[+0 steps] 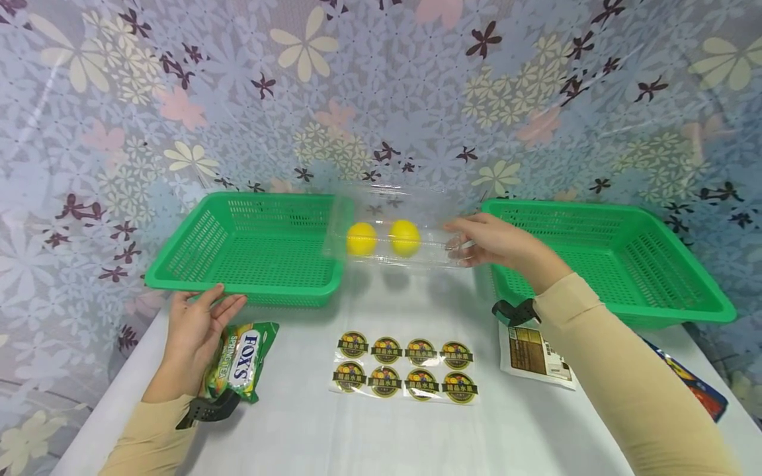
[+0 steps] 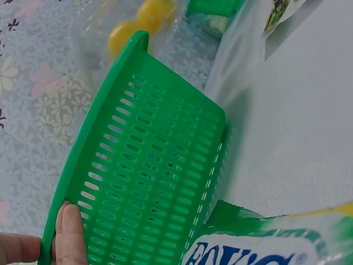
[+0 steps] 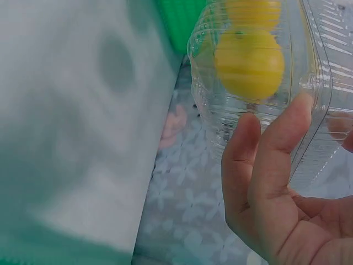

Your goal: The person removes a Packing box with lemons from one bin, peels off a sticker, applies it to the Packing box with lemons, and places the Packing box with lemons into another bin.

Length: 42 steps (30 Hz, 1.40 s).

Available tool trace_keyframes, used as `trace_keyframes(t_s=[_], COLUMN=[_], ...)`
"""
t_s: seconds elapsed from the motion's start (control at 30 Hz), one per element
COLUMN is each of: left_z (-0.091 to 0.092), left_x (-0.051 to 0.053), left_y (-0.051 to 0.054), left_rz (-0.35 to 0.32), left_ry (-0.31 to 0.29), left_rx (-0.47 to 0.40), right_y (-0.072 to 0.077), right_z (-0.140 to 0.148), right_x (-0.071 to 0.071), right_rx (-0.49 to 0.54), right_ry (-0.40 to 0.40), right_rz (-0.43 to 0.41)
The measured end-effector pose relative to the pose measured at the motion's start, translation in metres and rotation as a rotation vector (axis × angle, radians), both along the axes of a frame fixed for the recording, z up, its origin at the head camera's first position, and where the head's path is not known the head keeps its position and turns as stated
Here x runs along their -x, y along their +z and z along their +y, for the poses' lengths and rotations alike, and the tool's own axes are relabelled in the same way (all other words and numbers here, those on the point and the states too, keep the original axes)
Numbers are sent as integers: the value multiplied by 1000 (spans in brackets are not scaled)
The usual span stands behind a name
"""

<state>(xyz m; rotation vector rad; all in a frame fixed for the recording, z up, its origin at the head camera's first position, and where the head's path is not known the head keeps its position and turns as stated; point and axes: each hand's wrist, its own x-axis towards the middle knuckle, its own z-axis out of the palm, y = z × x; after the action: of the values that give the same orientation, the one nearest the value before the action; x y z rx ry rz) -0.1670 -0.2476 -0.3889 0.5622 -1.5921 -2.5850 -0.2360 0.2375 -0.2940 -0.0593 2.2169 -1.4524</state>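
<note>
My left hand (image 1: 193, 330) grips the front rim of the left green basket (image 1: 297, 291), thumb over the rim and fingers against its outer wall, as the left wrist view shows. My right hand (image 1: 503, 241) holds the right end of a clear plastic box (image 1: 428, 254) up above the table, between the two baskets. Two round yellow fruits (image 1: 405, 238) lie inside the box, side by side. Its left end overlaps the left basket's right edge. In the right wrist view, curled fingers (image 3: 278, 143) press on the box's wall.
A sheet of round fruit stickers (image 1: 405, 367) lies mid-table. A green FOX'S bag (image 1: 241, 363) is below the left basket. On the right stand another green basket (image 1: 655, 311), a brown-and-white packet (image 1: 536, 357) and a dark blue packet (image 1: 693, 380). Flowered cloth (image 1: 417, 132) hangs behind.
</note>
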Motion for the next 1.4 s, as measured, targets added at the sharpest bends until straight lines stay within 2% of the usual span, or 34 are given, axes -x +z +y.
trace_keyframes(t_s=[0.2,0.53,1.03,1.2,1.4], left_z=[0,2,0,-1,-1], left_x=[0,-1,-1,-2,-4], left_y=[1,2,2,2,0], left_rz=[0,-6,-35,-14,0], left_ry=[2,6,-12,-10,-10], left_rx=[-4,-18,-32,-49,-54], right_y=[-2,-10,-13,-21,-41], right_z=[16,23,7,-1,-12], right_x=[-8,-17,-23,-21,-23], right_rx=[-41,-99,-254,-283,-246], right_ry=[4,20,52,66,-21], right_rz=[2,6,51,58,76])
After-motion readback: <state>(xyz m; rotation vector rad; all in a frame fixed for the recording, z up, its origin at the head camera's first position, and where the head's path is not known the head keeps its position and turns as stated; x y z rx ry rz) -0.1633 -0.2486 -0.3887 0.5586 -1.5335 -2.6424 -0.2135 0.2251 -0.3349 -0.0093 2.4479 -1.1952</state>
